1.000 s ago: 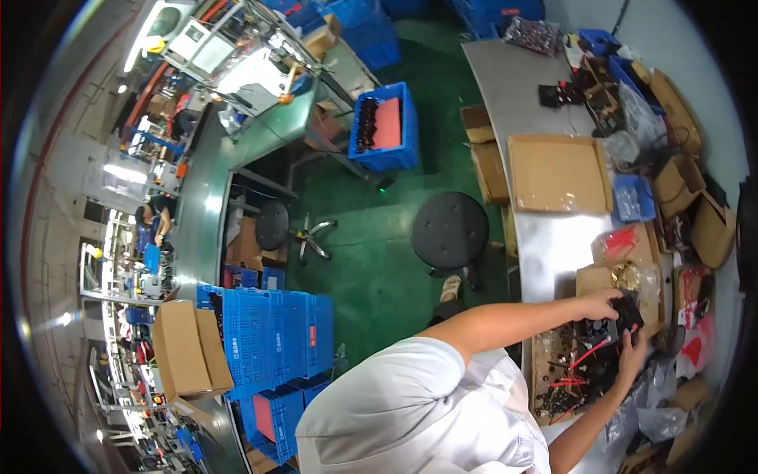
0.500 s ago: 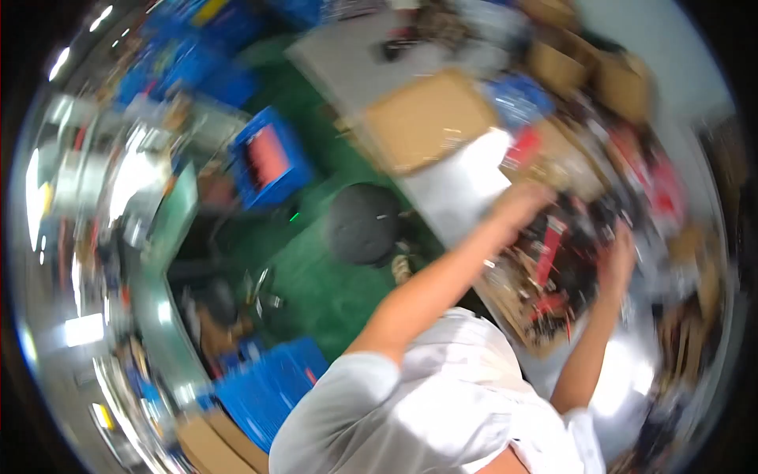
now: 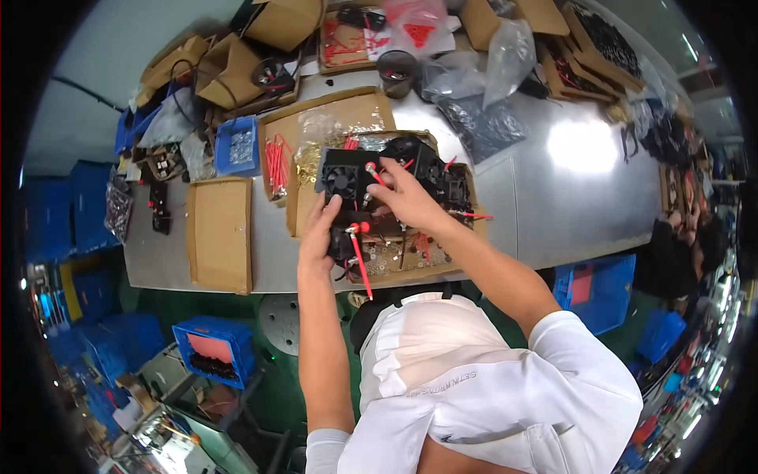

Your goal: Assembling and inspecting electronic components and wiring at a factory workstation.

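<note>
A black square unit with a round fan grille is between my two hands above the cardboard trays on the metal table. My left hand is closed on its near left edge, fingers along the side. At its right side my right hand is closed, thumb and fingers beside a red-capped metal fitting. Below the unit hangs another red-capped fitting with a red wire. More black fan units with red wires lie just right, partly hidden by my right hand. The undersides of my fingers are hidden.
A tray of small washers lies nearest me. Left are an open cardboard tray, a bundle of red wires and a blue bin of small metal parts. Behind stand a dark cup and plastic bags.
My view has turned from the table's side to face it squarely. Both hands, earlier blurred and apart over the tray of parts, are now close together on the black fan unit.
</note>
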Demonstrator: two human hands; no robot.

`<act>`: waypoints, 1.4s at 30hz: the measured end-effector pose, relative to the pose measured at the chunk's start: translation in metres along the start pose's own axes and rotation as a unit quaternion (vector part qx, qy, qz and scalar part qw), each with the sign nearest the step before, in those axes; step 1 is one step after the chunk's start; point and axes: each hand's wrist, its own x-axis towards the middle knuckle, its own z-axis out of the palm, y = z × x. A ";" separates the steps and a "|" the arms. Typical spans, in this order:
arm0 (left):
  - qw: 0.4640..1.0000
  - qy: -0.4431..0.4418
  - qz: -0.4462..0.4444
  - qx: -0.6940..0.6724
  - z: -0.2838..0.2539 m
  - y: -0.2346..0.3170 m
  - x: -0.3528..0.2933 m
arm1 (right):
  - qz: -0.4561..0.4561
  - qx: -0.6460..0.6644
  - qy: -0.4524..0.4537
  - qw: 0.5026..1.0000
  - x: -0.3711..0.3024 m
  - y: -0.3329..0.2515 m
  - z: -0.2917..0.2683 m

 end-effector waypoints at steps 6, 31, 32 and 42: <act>1.000 0.002 0.010 0.015 0.009 -0.001 -0.002 | 0.020 -0.027 -0.019 0.999 -0.004 -0.001 -0.030; 0.999 0.023 -0.002 -0.045 -0.015 0.010 -0.016 | 0.023 0.057 -0.019 0.998 -0.010 0.020 0.020; 1.000 0.021 0.003 -0.009 -0.024 0.008 -0.013 | 0.040 0.051 0.009 0.998 -0.015 0.015 0.024; 0.981 0.021 0.024 -0.193 -0.026 -0.017 -0.034 | 0.048 -0.009 -0.037 0.998 -0.021 0.018 0.021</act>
